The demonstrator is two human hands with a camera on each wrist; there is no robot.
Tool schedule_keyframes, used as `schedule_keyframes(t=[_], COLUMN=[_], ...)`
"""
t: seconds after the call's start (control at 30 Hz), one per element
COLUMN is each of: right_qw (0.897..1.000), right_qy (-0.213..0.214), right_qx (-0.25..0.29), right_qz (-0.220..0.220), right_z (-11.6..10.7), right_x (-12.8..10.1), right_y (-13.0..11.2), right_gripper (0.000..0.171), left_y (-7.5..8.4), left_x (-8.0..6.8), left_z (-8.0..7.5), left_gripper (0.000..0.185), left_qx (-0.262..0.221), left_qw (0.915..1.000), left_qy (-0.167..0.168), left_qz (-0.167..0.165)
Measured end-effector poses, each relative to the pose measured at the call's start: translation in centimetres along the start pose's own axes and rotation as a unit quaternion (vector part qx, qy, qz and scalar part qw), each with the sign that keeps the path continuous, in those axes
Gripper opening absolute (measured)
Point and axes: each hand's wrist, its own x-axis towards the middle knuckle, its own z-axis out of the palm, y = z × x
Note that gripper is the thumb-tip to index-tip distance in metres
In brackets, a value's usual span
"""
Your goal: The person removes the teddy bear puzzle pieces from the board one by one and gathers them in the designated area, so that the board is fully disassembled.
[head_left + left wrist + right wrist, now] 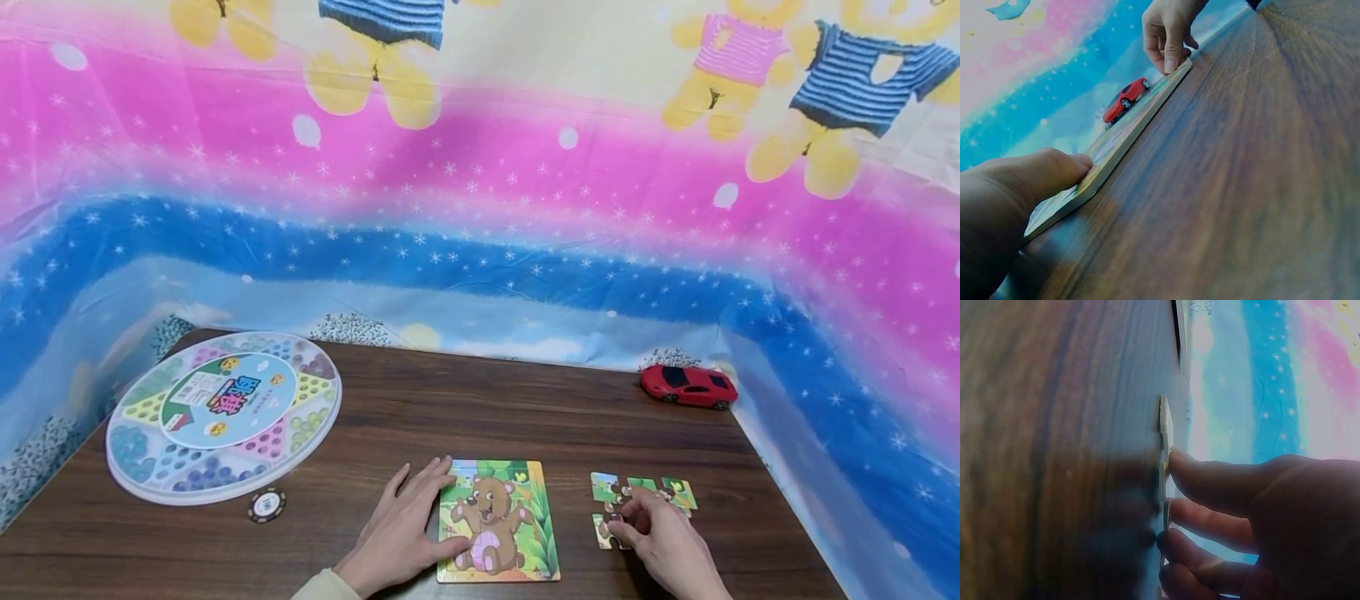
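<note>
We see the left hand (pixel 401 533) lying flat, fingers straight, pressing the bear puzzle board (pixel 498 521) at the table's (pixel 465 408) near edge. Just right, the right hand (pixel 663 542) fingers touch loose puzzle pieces (pixel 645 500); grasp unclear. Farther: poker chip (pixel 267 504), checkers box (pixel 223 414), red toy car (pixel 688 386).

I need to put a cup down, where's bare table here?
Bare wood runs behind the bear puzzle, between the marble game box and the red toy car. Crowded along the front: both hands, the puzzle, loose pieces and the poker chip.
</note>
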Motion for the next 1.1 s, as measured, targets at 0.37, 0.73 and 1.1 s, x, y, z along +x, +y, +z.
schedule_keyframes(t=[0.37, 0.73, 1.1], right_qw=[1.000, 0.999, 0.993], right_qy=[0.002, 0.013, 0.031], right_qx=[0.001, 0.023, 0.012], right_qz=[-0.010, -0.027, -0.111], right_z=[-0.1, 0.3, 1.3], right_x=[0.3, 0.2, 0.6], right_y=[-0.2, -1.9, -5.4], right_gripper=[0.016, 0.013, 0.012], left_y=[-0.1, 0.0, 0.0], left_x=[0.0, 0.0, 0.0], left_z=[-0.1, -0.1, 0.0], left_gripper=[0.081, 0.078, 0.080], left_qx=[0.007, 0.009, 0.005], left_qw=[1.0000, 0.9999, 0.9998], left_qy=[0.000, -0.005, -0.016], left_qz=[-0.003, -0.003, -0.010])
